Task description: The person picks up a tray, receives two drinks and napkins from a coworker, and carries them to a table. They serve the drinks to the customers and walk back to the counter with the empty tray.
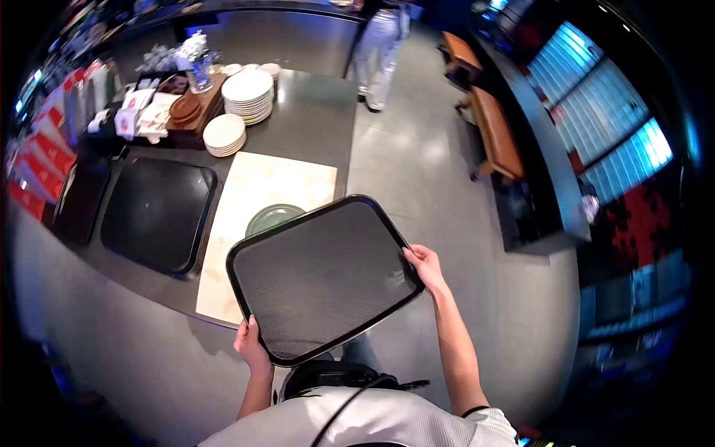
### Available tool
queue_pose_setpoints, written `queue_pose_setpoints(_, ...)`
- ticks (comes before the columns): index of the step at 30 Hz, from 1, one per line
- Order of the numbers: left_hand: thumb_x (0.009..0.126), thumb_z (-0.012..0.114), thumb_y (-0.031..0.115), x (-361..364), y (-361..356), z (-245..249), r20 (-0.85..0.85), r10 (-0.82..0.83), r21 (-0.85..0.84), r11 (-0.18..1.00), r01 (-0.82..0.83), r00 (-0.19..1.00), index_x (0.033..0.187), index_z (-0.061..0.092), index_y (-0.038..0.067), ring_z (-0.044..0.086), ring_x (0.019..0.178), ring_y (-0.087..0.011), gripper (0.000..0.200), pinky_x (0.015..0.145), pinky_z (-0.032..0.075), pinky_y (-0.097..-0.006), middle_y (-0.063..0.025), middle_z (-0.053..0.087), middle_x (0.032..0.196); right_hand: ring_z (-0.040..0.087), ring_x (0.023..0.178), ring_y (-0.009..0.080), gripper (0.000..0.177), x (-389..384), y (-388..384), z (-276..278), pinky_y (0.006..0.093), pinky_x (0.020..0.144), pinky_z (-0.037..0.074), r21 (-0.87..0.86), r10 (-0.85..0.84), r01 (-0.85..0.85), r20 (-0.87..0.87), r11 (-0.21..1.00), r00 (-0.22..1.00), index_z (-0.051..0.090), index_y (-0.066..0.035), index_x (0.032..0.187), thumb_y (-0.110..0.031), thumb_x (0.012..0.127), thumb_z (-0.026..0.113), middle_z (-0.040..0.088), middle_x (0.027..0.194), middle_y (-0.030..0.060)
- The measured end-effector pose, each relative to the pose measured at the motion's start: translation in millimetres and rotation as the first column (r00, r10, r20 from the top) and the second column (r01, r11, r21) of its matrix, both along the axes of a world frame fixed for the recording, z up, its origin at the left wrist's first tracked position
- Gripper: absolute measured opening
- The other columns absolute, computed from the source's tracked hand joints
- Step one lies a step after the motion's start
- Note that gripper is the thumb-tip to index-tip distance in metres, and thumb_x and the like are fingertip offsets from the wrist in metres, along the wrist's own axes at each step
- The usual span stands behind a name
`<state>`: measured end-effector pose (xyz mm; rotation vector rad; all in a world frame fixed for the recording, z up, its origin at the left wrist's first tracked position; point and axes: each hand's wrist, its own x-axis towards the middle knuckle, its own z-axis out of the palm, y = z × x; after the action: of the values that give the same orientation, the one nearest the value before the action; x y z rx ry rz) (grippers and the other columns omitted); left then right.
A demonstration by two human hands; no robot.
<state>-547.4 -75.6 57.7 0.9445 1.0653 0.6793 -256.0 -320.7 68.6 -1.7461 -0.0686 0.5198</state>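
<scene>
A black rectangular serving tray [320, 283] is held out in front of my body, tilted across the view, with nothing on it. My left hand [252, 344] grips its near left edge, thumb over the rim. On the opposite side, my right hand [424, 267] is closed on the right edge. Behind the tray's far rim, a green round plate [274, 216] shows in part; the tray hides the rest. That plate lies on a pale wooden board [298, 173] at the counter's edge.
Another black tray [158, 212] lies on the dark counter [316, 104] at left. Stacks of white plates [247, 89] and smaller plates [224, 134] stand farther back, near a glass vase [199, 73]. A person [380, 56] stands beyond. Brown benches [493, 134] line the right.
</scene>
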Motion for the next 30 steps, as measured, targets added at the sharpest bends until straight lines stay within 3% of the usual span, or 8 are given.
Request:
queue_pose_setpoints(6,0.091,0.052,0.02,33,-60,-29,-0.05,0.405,0.219,0.896,-0.385,0.913,0.094,0.059,-0.003,0.051,0.074,-0.0082,0.024,0.069,0.041,-0.0225,-0.0032,0.06,0.084,0.057,0.073,0.0077,0.021,120,112,-37,0.0224,0.068,0.045,0.063,0.496,-0.498,0.046,0.865,0.867,0.06,0.003,0.099,-0.015,0.089,0.055,0.064,0.083,0.0025)
queue_pose_setpoints(11,0.091,0.051,0.024,62,-77,-83,-0.158,0.748,0.447,0.636,-0.629,0.644,0.092,0.058,-0.005,0.053,0.074,-0.0135,0.03,0.069,0.043,-0.0277,-0.0066,0.06,0.08,0.057,0.072,0.01,0.021,163,212,-70,0.0248,0.066,0.046,0.047,0.732,-0.754,0.208,0.655,0.649,0.06,0.005,0.101,-0.011,0.09,0.051,0.065,0.082,0.0059)
queue_pose_setpoints(14,0.09,0.051,0.02,83,-76,-29,-0.525,0.704,0.477,0.708,-0.52,0.478,0.09,0.06,-0.002,0.055,0.075,-0.0286,0.023,0.071,0.043,-0.0337,-0.018,0.059,0.085,0.058,0.073,0.0133,0.02,170,259,-66,0.0266,0.067,0.045,0.031,0.795,-0.824,0.245,0.565,0.555,0.061,0.005,0.099,-0.011,0.088,0.054,0.064,0.082,0.0092)
queue_pose_setpoints(17,0.089,0.052,0.021,92,-75,-72,-0.596,0.774,0.701,0.632,-0.33,0.216,0.091,0.06,-0.002,0.053,0.077,-0.0312,0.024,0.07,0.043,-0.0356,-0.0174,0.054,0.086,0.057,0.075,0.0201,0.018,176,284,-99,0.0302,0.07,0.045,-0.181,0.772,-0.819,0.489,0.545,0.406,0.062,0.003,0.096,-0.009,0.085,0.057,0.06,0.082,0.0126)
queue_pose_setpoints(19,0.088,0.055,0.018,101,-72,-74,-0.578,0.787,0.695,0.614,-0.375,0.216,0.092,0.059,-0.004,0.053,0.077,-0.0288,0.023,0.069,0.043,-0.0365,-0.0151,0.05,0.086,0.057,0.074,0.019,0.019,179,293,-94,0.0291,0.068,0.045,-0.299,0.743,-0.752,0.567,0.588,0.355,0.063,0.004,0.093,-0.011,0.083,0.061,0.056,0.084,0.0112)
queue_pose_setpoints(21,0.086,0.057,0.014,109,-65,-80,-0.415,0.889,0.776,0.456,-0.435,0.191,0.093,0.059,-0.004,0.053,0.075,-0.0263,0.019,0.068,0.043,-0.0351,-0.0133,0.05,0.083,0.056,0.073,0.0197,0.018,177,294,-100,0.029,0.068,0.045,-0.259,0.713,-0.745,0.587,0.615,0.384,0.063,0.003,0.093,-0.011,0.083,0.061,0.055,0.083,0.0106)
queue_pose_setpoints(25,0.084,0.06,0.013,114,-58,-80,-0.435,0.892,0.797,0.446,-0.407,0.125,0.095,0.059,-0.003,0.052,0.069,-0.0214,0.019,0.063,0.044,-0.0321,-0.0104,0.05,0.081,0.053,0.075,0.0219,0.018,167,293,-99,0.0304,0.07,0.043,-0.188,0.609,-0.692,0.665,0.697,0.432,0.064,0.0,0.097,-0.008,0.082,0.06,0.053,0.081,0.0109)
queue_pose_setpoints(30,0.086,0.058,0.015,117,-58,-64,-0.506,0.854,0.793,0.517,-0.323,0.125,0.094,0.059,-0.003,0.052,0.07,-0.0242,0.019,0.065,0.043,-0.0342,-0.0121,0.05,0.079,0.053,0.076,0.0276,0.017,174,296,-93,0.0344,0.069,0.044,-0.233,0.712,-0.769,0.596,0.596,0.371,0.063,0.001,0.095,-0.009,0.081,0.06,0.053,0.082,0.0149)
